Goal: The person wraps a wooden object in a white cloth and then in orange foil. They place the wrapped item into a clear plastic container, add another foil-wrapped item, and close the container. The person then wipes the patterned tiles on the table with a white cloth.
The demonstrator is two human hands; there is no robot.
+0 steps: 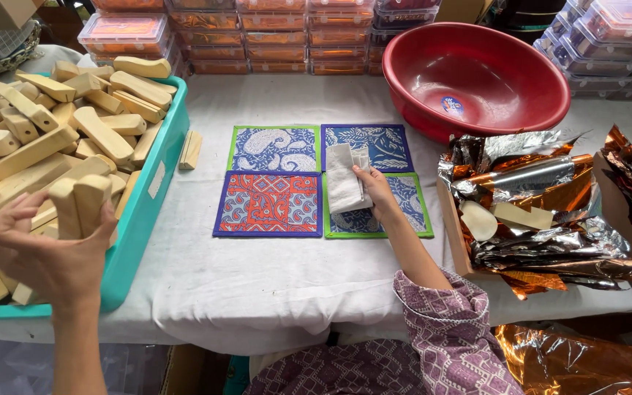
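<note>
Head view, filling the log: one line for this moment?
left hand: grips wooden blocks at teal bin | right hand: holds white cloth over mats

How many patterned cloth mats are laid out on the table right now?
4, in a square: blue paisley mat back left, blue leaf mat back right, red-orange mat front left, fourth mat front right, partly under the right hand.

teal crate (144, 212) runs off the left edge, so no idea how many wooden blocks (31, 150) are in it | right of the crate, the folded cloth (344, 183) covers bits of two patterned mats (374, 179) | foil sheets (543, 212) farther right bury their tray, cut at the right edge | label inside the red basin (477, 80) too small to read
</note>
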